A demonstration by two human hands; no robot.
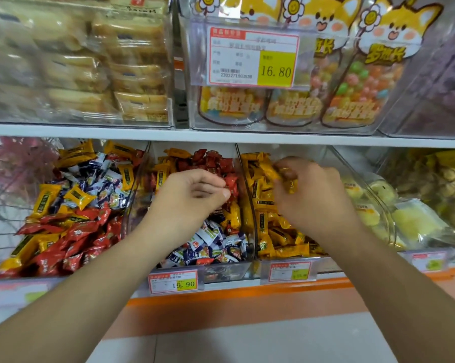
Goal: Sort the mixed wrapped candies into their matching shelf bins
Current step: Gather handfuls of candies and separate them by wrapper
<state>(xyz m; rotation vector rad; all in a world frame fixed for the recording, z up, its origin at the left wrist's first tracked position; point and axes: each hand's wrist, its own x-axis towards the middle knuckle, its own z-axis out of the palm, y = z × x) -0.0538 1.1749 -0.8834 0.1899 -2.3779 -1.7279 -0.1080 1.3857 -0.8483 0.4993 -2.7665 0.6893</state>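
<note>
Mid-sort: left hand [192, 195] pinches a red candy [231, 183] over the middle bin [221, 268], right hand [307, 187] clutches yellow candies [289, 179] above the yellow bin [286, 254]; next likely release.

a shop: price tags [253, 60] on shelf bins [222, 271] of wrapped sweets

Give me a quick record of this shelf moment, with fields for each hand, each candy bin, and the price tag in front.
left hand: left hand pinches a red candy over the middle bin
right hand: right hand holds yellow candies over the right bin
left bin: red, yellow and blue-white candies mixed
middle bin: red at the back, blue-white in front, some yellow
right bin: nearly all yellow
price tag: reads 19.90, on the middle bin's front
</note>
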